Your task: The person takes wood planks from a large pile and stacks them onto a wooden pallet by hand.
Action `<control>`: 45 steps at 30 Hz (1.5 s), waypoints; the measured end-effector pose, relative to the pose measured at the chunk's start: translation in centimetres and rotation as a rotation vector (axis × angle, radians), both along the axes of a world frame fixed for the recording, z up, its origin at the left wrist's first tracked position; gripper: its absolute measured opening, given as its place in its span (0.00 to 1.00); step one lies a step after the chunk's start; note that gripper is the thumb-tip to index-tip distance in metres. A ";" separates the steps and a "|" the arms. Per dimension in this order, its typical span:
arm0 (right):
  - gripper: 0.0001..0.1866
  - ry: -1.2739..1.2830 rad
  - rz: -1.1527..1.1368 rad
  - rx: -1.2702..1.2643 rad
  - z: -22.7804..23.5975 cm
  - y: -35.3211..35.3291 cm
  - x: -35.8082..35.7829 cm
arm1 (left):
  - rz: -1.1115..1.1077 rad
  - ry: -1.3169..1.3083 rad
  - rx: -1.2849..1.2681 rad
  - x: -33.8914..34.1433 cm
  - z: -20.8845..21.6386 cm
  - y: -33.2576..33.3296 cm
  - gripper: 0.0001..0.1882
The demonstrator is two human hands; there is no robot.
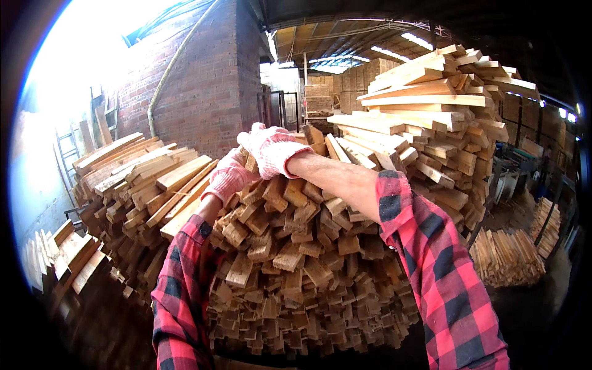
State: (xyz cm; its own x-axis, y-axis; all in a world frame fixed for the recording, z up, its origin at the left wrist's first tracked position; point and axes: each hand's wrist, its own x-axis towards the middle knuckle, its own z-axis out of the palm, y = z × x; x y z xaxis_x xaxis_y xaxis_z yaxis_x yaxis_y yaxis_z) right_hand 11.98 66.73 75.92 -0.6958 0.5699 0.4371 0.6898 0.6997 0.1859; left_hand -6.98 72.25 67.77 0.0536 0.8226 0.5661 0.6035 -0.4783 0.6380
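Both my hands wear pale pink work gloves and meet at the top of a large stack of rough wooden slats (302,265), whose cut ends face me. My left hand (229,177) is closed at the upper left edge of this stack. Just above and to its right, my right hand (271,151) is curled over with its fingers bent. Between the gloves shows the end of a wooden slat (251,164), and both hands grip it. Most of its length is hidden behind the gloves.
Another slat pile (148,179) leans close on the left, and a taller one (431,117) rises at right. Shorter bundles (507,256) stand low on the right. Behind are a brick wall (185,80) with a slanting pipe (179,55) and stacked timber (319,98).
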 end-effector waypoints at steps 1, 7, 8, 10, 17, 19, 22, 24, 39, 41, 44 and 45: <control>0.37 0.032 0.020 0.029 -0.7 0.9 -0.2 | -0.016 -0.041 0.001 -0.1 -0.6 0.4 0.33; 0.23 0.022 -0.085 0.127 -5.0 -0.8 10.4 | 0.227 0.508 0.203 11.8 -1.7 -4.2 0.30; 0.22 0.163 0.175 0.198 -6.5 -2.1 6.2 | 0.427 0.651 0.113 7.0 -1.0 -9.2 0.27; 0.17 0.239 0.314 0.343 -4.9 -8.4 7.2 | 0.628 0.711 0.002 9.4 3.4 -18.6 0.22; 0.33 0.318 0.218 0.459 -7.9 -21.2 13.0 | 0.480 0.672 0.253 13.5 1.2 -31.7 0.33; 0.35 0.524 0.392 0.560 -8.6 -19.3 14.9 | 0.488 0.656 0.217 14.7 1.6 -31.3 0.36; 0.38 0.898 0.590 0.221 -11.2 -16.4 15.4 | 0.250 0.688 0.243 14.8 2.8 -32.0 0.37; 0.40 1.345 0.987 -0.113 -15.3 -14.0 14.4 | -0.067 0.421 0.146 12.5 3.4 -31.6 0.43; 0.28 1.573 0.724 -1.771 -10.1 -9.9 16.3 | -0.175 -1.124 -0.531 14.8 0.6 -20.0 0.32; 0.26 1.495 0.786 -1.830 -10.7 -9.0 16.4 | -0.181 -0.979 -0.396 17.9 3.2 -23.2 0.27; 0.29 1.457 0.745 -1.826 -11.5 -8.7 16.8 | -0.180 -0.955 -0.426 18.1 4.1 -21.4 0.25; 0.30 1.413 0.750 -1.863 -11.9 -8.4 17.1 | -0.216 -1.007 -0.460 18.7 4.3 -21.3 0.25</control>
State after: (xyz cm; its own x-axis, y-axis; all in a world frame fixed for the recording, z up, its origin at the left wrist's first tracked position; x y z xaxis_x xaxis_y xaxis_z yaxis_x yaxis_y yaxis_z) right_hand 29.09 58.34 64.07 -0.7439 0.6442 0.1779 -0.5155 -0.3836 -0.7662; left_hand 11.76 50.95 72.10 -0.0903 0.9929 0.0774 -0.3523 -0.1045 0.9300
